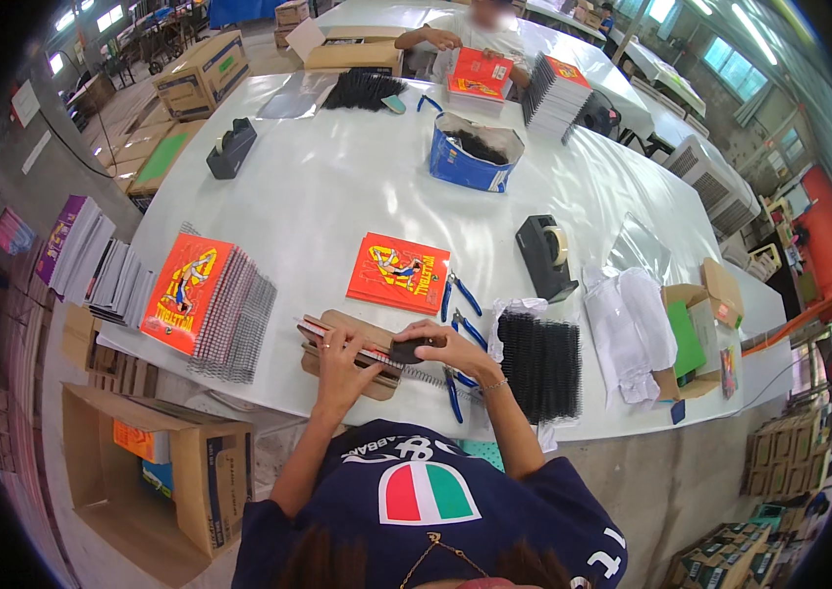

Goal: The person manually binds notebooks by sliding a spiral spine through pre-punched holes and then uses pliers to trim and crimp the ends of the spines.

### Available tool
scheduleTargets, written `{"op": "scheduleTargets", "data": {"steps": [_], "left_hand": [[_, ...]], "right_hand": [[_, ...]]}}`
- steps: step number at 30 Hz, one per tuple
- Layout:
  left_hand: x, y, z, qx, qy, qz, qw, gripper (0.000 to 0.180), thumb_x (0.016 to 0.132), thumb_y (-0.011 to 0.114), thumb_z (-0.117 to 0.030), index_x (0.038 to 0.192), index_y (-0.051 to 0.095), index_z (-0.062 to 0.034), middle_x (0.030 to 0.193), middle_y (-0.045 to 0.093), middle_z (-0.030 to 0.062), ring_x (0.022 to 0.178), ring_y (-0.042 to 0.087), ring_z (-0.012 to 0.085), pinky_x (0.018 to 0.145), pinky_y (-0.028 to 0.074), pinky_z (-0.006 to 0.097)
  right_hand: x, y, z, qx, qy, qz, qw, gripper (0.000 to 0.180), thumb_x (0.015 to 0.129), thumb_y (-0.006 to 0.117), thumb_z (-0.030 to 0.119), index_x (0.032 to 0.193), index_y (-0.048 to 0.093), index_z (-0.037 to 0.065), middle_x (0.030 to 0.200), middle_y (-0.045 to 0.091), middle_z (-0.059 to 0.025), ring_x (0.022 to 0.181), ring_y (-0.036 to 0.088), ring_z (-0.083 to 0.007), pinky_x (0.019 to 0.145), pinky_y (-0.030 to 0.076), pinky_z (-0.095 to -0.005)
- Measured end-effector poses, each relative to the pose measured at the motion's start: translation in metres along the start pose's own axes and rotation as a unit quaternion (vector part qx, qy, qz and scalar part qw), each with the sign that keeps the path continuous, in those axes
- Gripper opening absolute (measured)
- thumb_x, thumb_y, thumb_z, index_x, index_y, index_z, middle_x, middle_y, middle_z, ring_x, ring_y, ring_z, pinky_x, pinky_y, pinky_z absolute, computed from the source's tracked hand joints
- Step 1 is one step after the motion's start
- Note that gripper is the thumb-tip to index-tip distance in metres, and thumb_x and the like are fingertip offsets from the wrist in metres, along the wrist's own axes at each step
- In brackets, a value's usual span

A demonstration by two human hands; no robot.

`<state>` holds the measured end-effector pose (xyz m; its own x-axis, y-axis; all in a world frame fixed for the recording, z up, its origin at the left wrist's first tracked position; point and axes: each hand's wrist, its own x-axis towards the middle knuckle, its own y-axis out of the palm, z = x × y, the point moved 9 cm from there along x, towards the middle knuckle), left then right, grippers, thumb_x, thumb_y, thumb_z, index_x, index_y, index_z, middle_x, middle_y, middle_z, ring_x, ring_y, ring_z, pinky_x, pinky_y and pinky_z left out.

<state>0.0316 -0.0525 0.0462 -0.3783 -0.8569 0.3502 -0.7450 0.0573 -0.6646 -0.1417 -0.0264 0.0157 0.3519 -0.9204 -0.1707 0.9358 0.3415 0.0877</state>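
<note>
A notebook (313, 332), seen nearly edge-on, lies on a brown cardboard piece (376, 390) at the table's near edge. My left hand (343, 373) grips its spine edge, fingers bent over it. In my right hand (447, 350) is a small dark block (404, 350), held against the right end of that edge. A thin wire coil (426, 376) sticks out to the right beneath the right hand. Just beyond my hands is a short stack of red-covered notebooks (398, 270). Blue-handled pliers (471, 330) lie beside my right hand, with more close by.
Black binding coils (538, 368) are heaped at the right, near a tape dispenser (545, 257). Bound red notebooks (185, 294) stand piled at the left. A blue box (475, 157) sits farther back. Across the table a person (484, 39) handles a red notebook.
</note>
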Motion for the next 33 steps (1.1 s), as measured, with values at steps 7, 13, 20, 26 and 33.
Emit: {"op": "scheduleTargets", "data": {"steps": [7, 13, 20, 26, 33], "left_hand": [[0.001, 0.000, -0.003, 0.007, 0.010, 0.006, 1.000, 0.040, 0.058, 0.085, -0.016, 0.091, 0.065, -0.0092, 0.101, 0.052, 0.0101, 0.105, 0.047, 0.0316, 0.096, 0.037, 0.046], [-0.006, 0.000, 0.000, 0.000, 0.020, -0.009, 1.000, 0.041, 0.059, 0.084, -0.016, 0.093, 0.064, -0.0092, 0.102, 0.052, 0.0101, 0.105, 0.047, 0.0316, 0.095, 0.037, 0.046], [-0.005, -0.003, -0.002, -0.025, 0.011, -0.013, 1.000, 0.042, 0.060, 0.085, -0.018, 0.095, 0.063, -0.0093, 0.102, 0.052, 0.0100, 0.106, 0.047, 0.0313, 0.096, 0.037, 0.045], [-0.009, 0.000, 0.002, -0.015, 0.008, -0.030, 0.999, 0.054, 0.060, 0.085, -0.020, 0.106, 0.060, -0.0075, 0.108, 0.054, 0.0110, 0.109, 0.047, 0.0325, 0.098, 0.036, 0.046], [-0.009, 0.000, 0.003, -0.029, 0.009, -0.019, 0.999, 0.063, 0.061, 0.084, -0.021, 0.116, 0.056, -0.0066, 0.112, 0.054, 0.0128, 0.110, 0.047, 0.0329, 0.099, 0.036, 0.045]], "right_hand": [[-0.009, 0.004, 0.013, -0.018, -0.036, 0.022, 0.999, 0.058, 0.079, 0.075, 0.043, 0.125, 0.066, 0.011, 0.125, 0.054, -0.0092, 0.123, 0.046, -0.0237, 0.109, 0.032, -0.0358], [-0.008, 0.031, 0.036, 0.018, -0.111, 0.135, 0.984, 0.064, 0.073, 0.083, 0.041, 0.124, 0.065, 0.008, 0.123, 0.053, -0.0077, 0.124, 0.047, -0.0218, 0.108, 0.032, -0.0336], [-0.007, 0.018, 0.026, 0.041, -0.104, 0.106, 0.988, 0.058, 0.076, 0.081, 0.036, 0.126, 0.064, 0.011, 0.129, 0.050, -0.0072, 0.124, 0.046, -0.0227, 0.105, 0.036, -0.0344], [0.003, 0.014, 0.010, -0.043, -0.026, 0.060, 0.997, 0.058, 0.077, 0.081, 0.035, 0.125, 0.063, 0.007, 0.132, 0.050, -0.0065, 0.127, 0.044, -0.0217, 0.108, 0.032, -0.0344], [0.001, 0.033, 0.038, -0.023, -0.040, 0.110, 0.993, 0.065, 0.074, 0.082, 0.041, 0.125, 0.064, 0.006, 0.131, 0.050, -0.0078, 0.128, 0.044, -0.0231, 0.109, 0.031, -0.0339]]}}
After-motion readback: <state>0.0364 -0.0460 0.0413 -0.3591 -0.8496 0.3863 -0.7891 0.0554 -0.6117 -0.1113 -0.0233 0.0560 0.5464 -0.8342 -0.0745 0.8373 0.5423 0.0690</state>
